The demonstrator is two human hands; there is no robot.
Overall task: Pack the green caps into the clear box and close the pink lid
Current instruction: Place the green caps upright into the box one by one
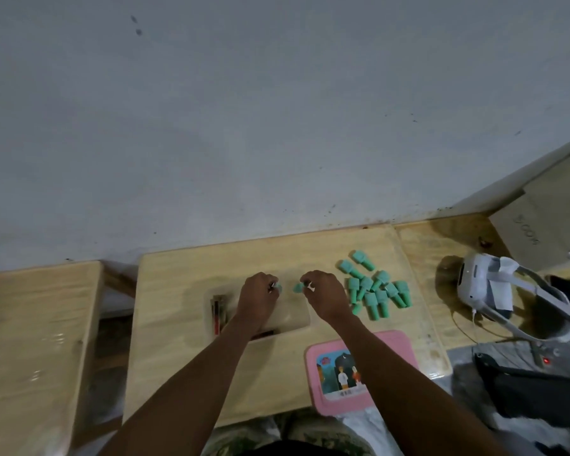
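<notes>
Pinching one green cap each, the left hand point(257, 299) and right hand point(323, 296) hover over the clear box point(295, 319) mid-desk, likely to drop them; remaining green caps point(374, 291) lie right, pink lid point(362, 370) off at the near edge.

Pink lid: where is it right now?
In the head view the pink lid lies flat on the wooden table, near its front edge and off the clear box, partly under the right forearm and nearer the person than the pile of green caps.
</notes>
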